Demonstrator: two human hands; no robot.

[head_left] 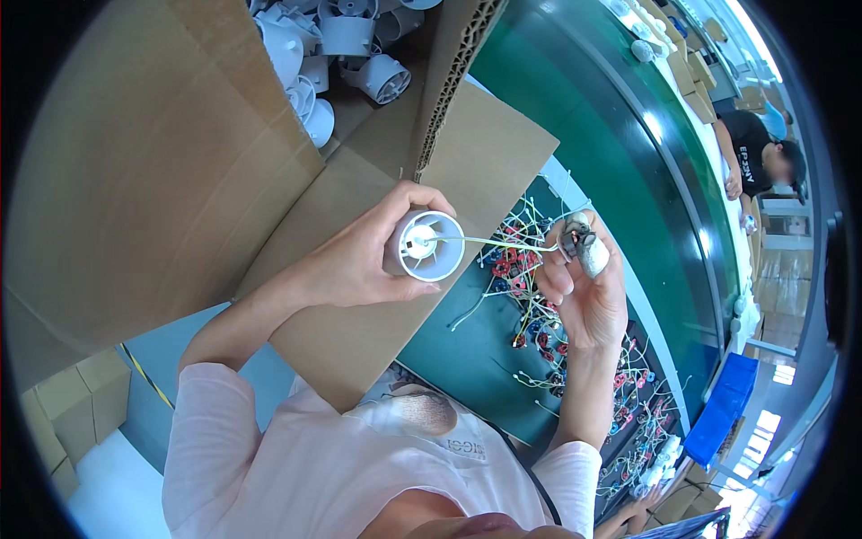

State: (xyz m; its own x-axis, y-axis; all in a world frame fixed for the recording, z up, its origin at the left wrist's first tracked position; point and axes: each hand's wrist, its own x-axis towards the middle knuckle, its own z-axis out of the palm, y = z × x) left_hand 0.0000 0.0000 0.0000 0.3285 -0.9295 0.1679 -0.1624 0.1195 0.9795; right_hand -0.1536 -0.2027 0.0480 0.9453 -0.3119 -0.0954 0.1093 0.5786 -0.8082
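My left hand is wrapped round a white plastic cup-shaped housing, its round opening facing up. Inside the housing are ribs and a bright hub. A pale wire lead runs from that hub across to my right hand. Between my right fingers is a small dark and metallic part, which looks like a little motor. A whitish covering shows beside it at the fingertips, and partly hides it. Below and between the hands lies a pile of small red, blue and black wired parts.
An open cardboard box at the left holds several white plastic housings; its flap reaches toward my hands. A green conveyor belt curves past on the right. Beyond it sits another person. A blue bin stands at the right.
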